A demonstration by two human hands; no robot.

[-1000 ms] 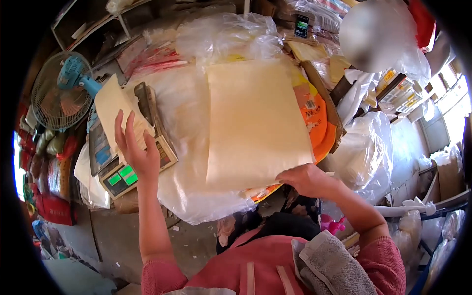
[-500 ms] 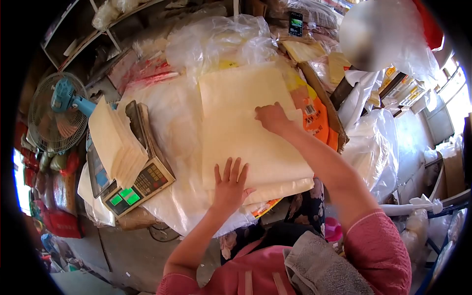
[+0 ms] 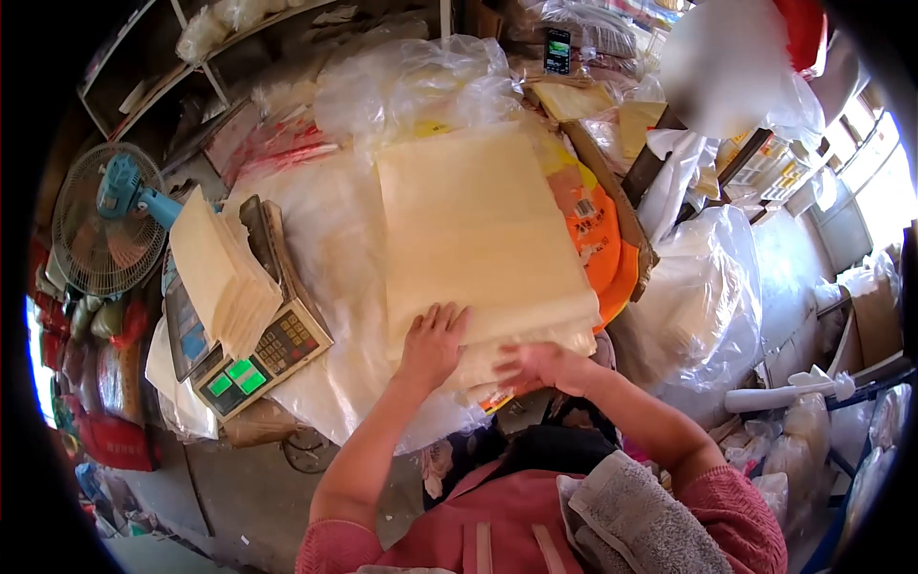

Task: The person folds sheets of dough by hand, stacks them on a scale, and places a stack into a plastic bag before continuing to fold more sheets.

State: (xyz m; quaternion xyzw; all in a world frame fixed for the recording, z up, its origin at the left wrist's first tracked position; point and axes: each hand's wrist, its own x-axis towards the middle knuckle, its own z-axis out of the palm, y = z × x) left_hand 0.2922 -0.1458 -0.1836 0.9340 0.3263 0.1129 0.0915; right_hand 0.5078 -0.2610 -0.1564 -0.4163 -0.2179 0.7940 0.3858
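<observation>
A large cream sheet [image 3: 478,230], folded over at its near edge, lies flat on clear plastic on the work surface. My left hand [image 3: 435,342] rests on the sheet's near left part, its fingers extended and holding nothing. Close to the right of it, my right hand [image 3: 535,368] is at the sheet's near edge, fingers apart and slightly blurred. Left of the sheet, a stack of folded cream sheets [image 3: 225,277] leans on a scale [image 3: 277,349] with green lit displays.
A blue fan [image 3: 120,191] stands at the far left. Crumpled clear plastic [image 3: 411,86] lies behind the sheet, and a phone [image 3: 557,52] stands at the back. An orange printed bag [image 3: 598,230] and clear plastic bags [image 3: 703,297] are on the right.
My right hand has moved from the sheet's upper right part down to its near edge, and its fingers have spread. My left hand has shifted slightly, staying on the sheet.
</observation>
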